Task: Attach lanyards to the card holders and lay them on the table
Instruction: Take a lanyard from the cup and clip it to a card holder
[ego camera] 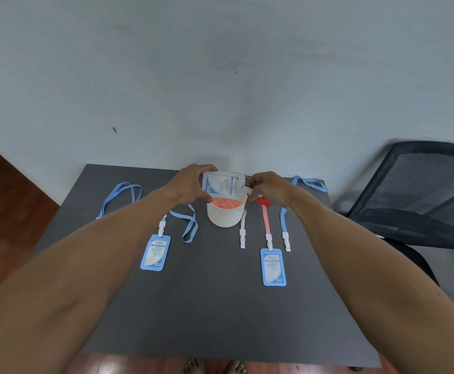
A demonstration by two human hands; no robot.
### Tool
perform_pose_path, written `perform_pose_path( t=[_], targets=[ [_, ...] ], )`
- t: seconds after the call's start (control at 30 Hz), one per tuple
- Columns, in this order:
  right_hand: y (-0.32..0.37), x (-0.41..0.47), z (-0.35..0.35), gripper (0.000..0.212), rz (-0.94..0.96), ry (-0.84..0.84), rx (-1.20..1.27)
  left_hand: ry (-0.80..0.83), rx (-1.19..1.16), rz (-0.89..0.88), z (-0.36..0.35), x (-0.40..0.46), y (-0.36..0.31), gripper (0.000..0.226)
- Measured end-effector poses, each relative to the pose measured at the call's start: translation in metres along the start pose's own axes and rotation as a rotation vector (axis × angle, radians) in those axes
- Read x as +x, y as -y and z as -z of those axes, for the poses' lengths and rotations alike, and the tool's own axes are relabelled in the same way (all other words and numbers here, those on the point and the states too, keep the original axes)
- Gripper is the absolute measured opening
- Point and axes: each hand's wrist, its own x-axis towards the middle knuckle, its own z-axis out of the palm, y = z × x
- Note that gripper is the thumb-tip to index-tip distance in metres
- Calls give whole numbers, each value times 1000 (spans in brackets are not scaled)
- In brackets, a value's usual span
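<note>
My left hand (190,186) grips a white card holder (223,186), held sideways above a white round tub (227,215). My right hand (270,188) pinches a white lanyard clip (247,188) at the holder's top edge. Two blue card holders lie on the dark table (207,306): the left one (155,252) is clipped to a blue lanyard (188,228), the right one (273,267) to a pink lanyard (265,221). A loose white lanyard (243,236) and a loose blue lanyard (284,228) lie beside them.
The tub holds orange-pink items. Another blue lanyard (122,197) lies at the table's left side. A black mesh chair (420,195) stands to the right of the table. The wall runs right behind the table's far edge.
</note>
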Motion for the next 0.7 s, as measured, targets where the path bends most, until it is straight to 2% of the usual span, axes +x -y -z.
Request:
perform_pose_path(
  t=[0.17, 0.37, 0.43, 0.5, 0.6, 0.7],
  targets=[
    [-7, 1, 6, 22, 42, -7, -30, -18, 44, -3, -2, 1, 6, 79],
    [3, -1, 2, 26, 29, -56, 57, -42, 53, 34, -4, 3, 12, 89],
    [6, -2, -1, 21, 35, -50, 88, -53, 55, 31, -3, 3, 13, 89],
    [8, -4, -1, 18, 82, -56, 7, -61, 50, 31, -1, 3, 13, 89],
    [6, -6, -1, 30, 162, -73, -79, -66, 38, 35, 2, 3, 15, 89],
    [5, -4, -2, 26, 237, -141, -102, -57, 28, 42, 3, 3, 14, 89]
  ],
)
